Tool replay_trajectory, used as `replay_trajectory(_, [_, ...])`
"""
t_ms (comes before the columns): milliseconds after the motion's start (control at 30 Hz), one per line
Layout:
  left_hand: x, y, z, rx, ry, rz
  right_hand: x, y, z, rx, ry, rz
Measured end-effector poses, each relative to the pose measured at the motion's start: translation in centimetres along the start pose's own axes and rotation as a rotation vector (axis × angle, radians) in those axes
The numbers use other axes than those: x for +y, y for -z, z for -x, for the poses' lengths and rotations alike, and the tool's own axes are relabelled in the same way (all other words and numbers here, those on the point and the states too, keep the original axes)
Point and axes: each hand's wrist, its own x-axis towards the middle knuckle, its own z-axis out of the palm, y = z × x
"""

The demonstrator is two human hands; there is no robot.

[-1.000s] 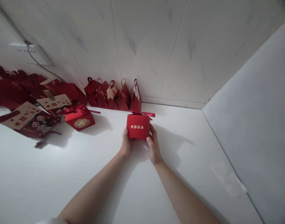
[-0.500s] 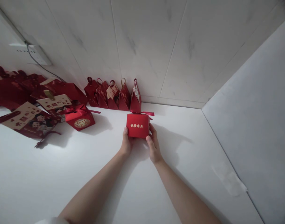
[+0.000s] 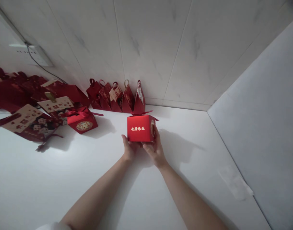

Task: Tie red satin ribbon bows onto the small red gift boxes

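Note:
A bright red gift box [image 3: 139, 129] with gold lettering on its front and a red ribbon on top is held above the white table. My right hand [image 3: 156, 151] grips its right side and lower edge, with the thumb under the front. My left hand [image 3: 129, 149] is at the lower left corner; its thumb stands off the box, and its fingers reach beneath, partly hidden. Behind the box, several small dark red gift boxes [image 3: 128, 99] with ribbon loops stand in a row along the wall.
To the left sits another red box with a ribbon bow [image 3: 83, 123]. Beside it lie cream-and-red printed boxes [image 3: 31, 123] and a heap of dark red boxes [image 3: 12, 92]. A cable [image 3: 41, 65] runs from a power strip [image 3: 32, 54]. A white panel [image 3: 263, 111] borders the right.
The gift box has shifted slightly left and turned, showing more of its right side. My left thumb has come off its side, and my right thumb has moved beneath the front edge.

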Motion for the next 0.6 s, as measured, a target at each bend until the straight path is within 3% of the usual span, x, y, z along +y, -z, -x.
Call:
replay_trajectory(167, [0.09, -0.13, 0.6, -0.107, -0.084, -0.117, 0.7, 0.15, -0.27, 0.216, -0.049, 0.021])
replay_trajectory(267, [0.51, -0.64, 0.6, -0.088, -0.105, -0.22, 0.59, 0.48, -0.31, 0.28, -0.063, 0.072])
replay_trajectory(500, [0.19, -0.44, -0.04, 0.01, -0.097, -0.349, 0.28, 0.48, -0.1, 0.152, -0.105, -0.004])
replay_trajectory(600, [0.03, -0.16, -0.28, 0.037, -0.083, -0.4, 0.54, 0.31, -0.2, 0.17, -0.148, -0.028])
